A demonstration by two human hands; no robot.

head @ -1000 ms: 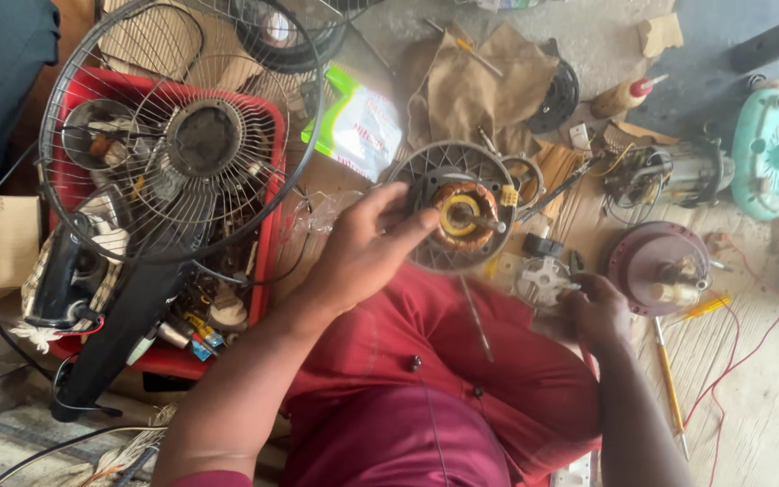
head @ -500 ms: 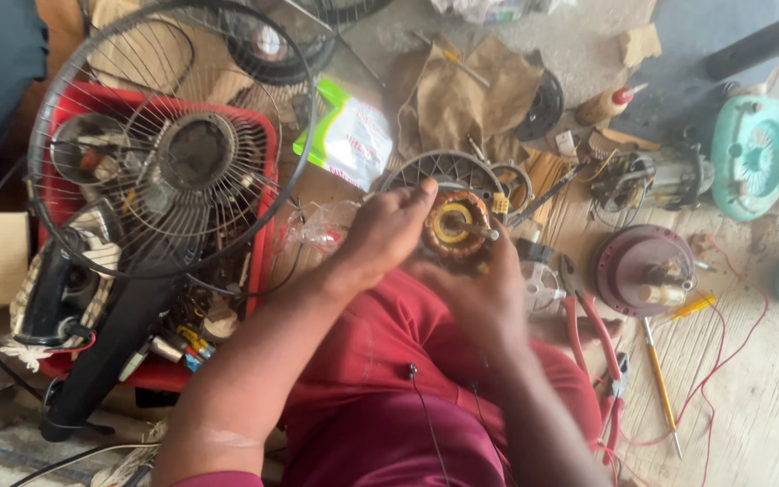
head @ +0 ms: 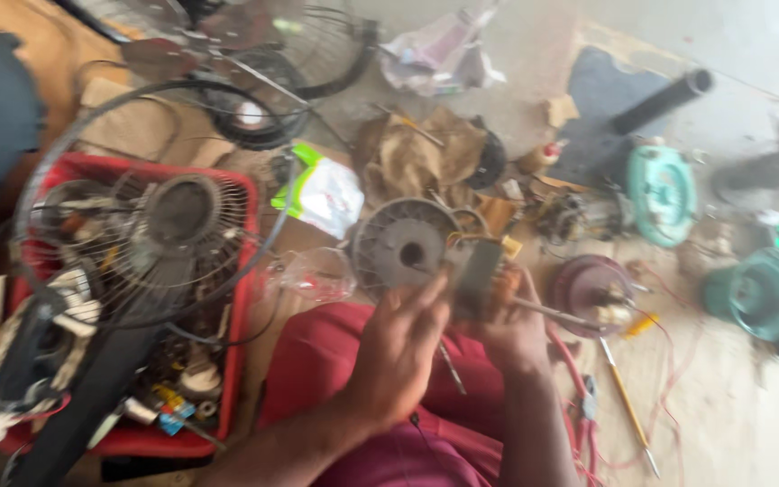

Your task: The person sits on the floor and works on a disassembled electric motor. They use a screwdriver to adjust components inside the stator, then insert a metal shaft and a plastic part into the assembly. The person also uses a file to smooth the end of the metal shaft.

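A dark motor part (head: 472,275) is gripped between the left hand (head: 398,352) and the right hand (head: 514,329), held above the red-clothed lap near the middle of the scene. A round grey motor housing (head: 405,242) lies on the floor just beyond it, and a red crate (head: 238,298) of fan parts stands to the left; blur hides finer detail.

Bare forearms; red garment (head: 335,361) over the lap.

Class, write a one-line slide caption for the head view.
Both hands, left hand and right hand, hold a fan motor beside a red crate.
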